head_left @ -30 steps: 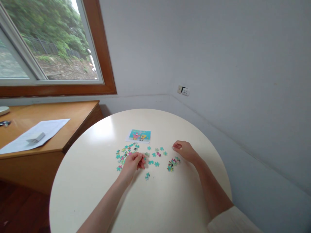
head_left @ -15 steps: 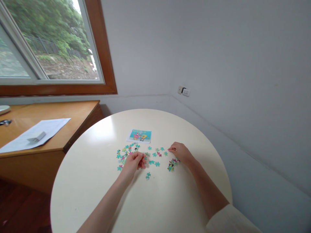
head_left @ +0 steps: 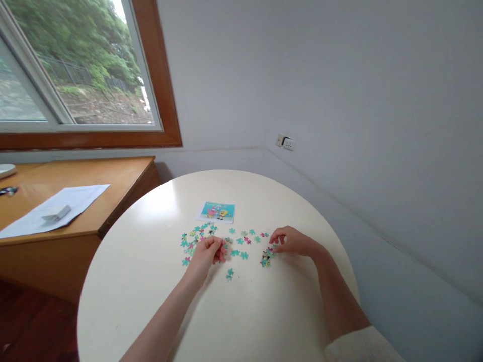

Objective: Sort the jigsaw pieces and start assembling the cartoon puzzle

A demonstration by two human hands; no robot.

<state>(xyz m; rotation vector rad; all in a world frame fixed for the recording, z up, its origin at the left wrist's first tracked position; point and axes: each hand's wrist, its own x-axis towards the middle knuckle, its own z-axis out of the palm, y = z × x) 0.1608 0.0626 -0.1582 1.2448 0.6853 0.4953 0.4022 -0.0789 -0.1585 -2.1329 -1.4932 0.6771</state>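
Round white surface [head_left: 264,311]: carries all items listed. Right hand [head_left: 296,241]: at the edge of the small pile; grip slightly spread, finger and thumb parted. Left hand [head_left: 206,255]: beside the scattered pieces; fingers curled, but whether its grip pinches a piece cannot be told. Picture card [head_left: 218,212]: flat, beyond the hands. Scattered pieces [head_left: 191,246]: left of and partly behind the left hand. Small pile [head_left: 266,257]: heaped. Single piece [head_left: 230,274]: lying apart, nearer the wearer.
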